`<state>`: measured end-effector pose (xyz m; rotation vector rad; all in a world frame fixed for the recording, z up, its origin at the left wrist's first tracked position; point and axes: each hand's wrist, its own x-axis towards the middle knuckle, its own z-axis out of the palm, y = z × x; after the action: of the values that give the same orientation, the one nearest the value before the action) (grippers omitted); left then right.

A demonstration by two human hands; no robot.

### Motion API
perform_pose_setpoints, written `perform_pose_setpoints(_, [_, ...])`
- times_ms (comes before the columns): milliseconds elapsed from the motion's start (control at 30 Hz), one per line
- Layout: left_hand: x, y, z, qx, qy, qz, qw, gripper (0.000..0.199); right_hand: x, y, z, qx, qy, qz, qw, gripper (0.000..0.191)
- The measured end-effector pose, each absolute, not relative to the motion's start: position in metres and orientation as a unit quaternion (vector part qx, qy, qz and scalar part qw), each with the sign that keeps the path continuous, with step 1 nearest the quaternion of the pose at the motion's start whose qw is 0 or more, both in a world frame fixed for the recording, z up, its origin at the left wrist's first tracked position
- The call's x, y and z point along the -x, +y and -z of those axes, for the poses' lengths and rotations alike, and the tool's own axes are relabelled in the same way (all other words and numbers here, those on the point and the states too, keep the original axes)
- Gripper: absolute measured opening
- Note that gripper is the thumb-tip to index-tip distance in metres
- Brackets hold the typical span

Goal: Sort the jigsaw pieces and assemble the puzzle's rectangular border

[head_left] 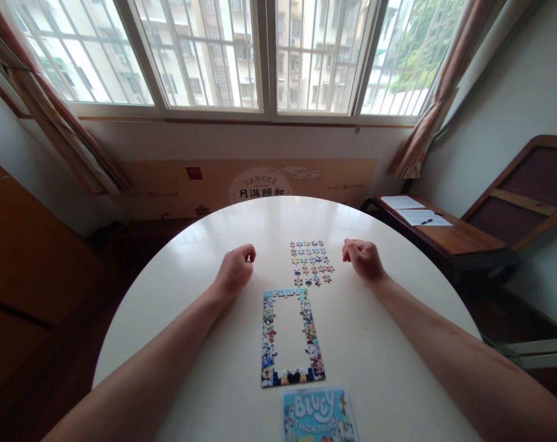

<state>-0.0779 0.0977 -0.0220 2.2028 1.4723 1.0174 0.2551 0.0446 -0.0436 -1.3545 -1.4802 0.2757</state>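
Observation:
My left hand (236, 266) rests on the white round table (195, 374), curled into a loose fist, left of the loose puzzle pieces (311, 261). On their other side lies my right hand (363, 259), also closed. Nothing shows in either hand. The loose pieces are spread in rows, apart from one another. Nearer to me is a joined puzzle border (268, 337), a rectangle with a bare middle. Below it, at the bottom edge of the view, lies a light blue picture sheet (319, 414) with "BLUEY" on it.
Beyond the table a printed cardboard panel (167, 184) leans under the barred windows. At the right, papers (420, 217) and a pen lie on a wooden side table (462, 238), near a folded wooden frame (527, 178). Curtains hang at both sides.

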Motion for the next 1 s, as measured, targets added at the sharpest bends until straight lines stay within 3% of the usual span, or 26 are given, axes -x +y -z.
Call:
perform_pose_setpoints(333, [0.092, 0.104, 0.021, -0.764, 0.484, -0.412, 0.110, 0.019, -0.232, 0.051, 0.008, 0.575, -0.724, -0.065, 0.376, 0.022])
perform_pose_setpoints(667, [0.094, 0.098, 0.014, -0.721, 0.489, -0.474, 0.127, 0.024, -0.206, 0.095, -0.018, 0.622, -0.759, -0.089, 0.171, 0.020])
perform_pose_setpoints(867, [0.094, 0.098, 0.012, -0.712, 0.452, -0.495, 0.210, 0.021, -0.193, 0.113, -0.020, 0.635, -0.761, -0.115, 0.068, 0.009])
perform_pose_setpoints(1000, [0.093, 0.098, 0.013, -0.724, 0.429, -0.490, 0.226, 0.017, -0.188, 0.117, -0.019, 0.637, -0.761, -0.120, 0.010, 0.022])
